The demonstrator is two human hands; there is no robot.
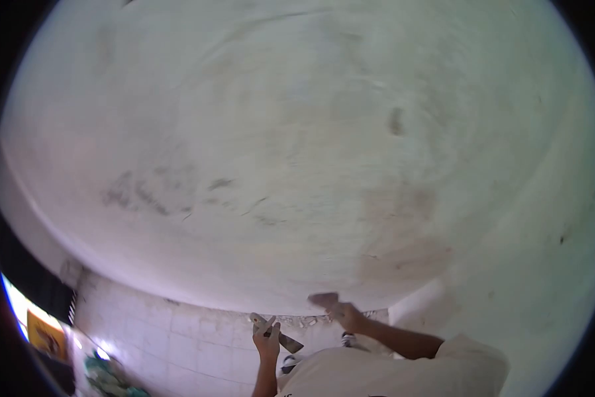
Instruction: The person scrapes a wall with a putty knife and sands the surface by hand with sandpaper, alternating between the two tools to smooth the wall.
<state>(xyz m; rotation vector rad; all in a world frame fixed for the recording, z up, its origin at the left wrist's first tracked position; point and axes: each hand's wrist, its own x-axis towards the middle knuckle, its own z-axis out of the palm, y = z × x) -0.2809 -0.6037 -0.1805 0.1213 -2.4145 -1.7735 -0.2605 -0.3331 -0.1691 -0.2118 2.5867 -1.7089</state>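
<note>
Beyond our left hand (pixel 266 341), gripping a scraper (pixel 291 343), and right hand (pixel 348 317), gripping a blurred flat tool (pixel 323 300), we are facing a stained wall (pixel 297 165).

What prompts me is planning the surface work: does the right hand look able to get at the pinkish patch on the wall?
Probably yes: the pinkish patch shows near the right hand, with nothing visible between them.

At eight o'clock, an orange panel (pixel 47 335) shows by a bright opening (pixel 18 306); between seven and eight, a green bundle (pixel 105 376) lies on pale floor tiles (pixel 155 334).
</note>
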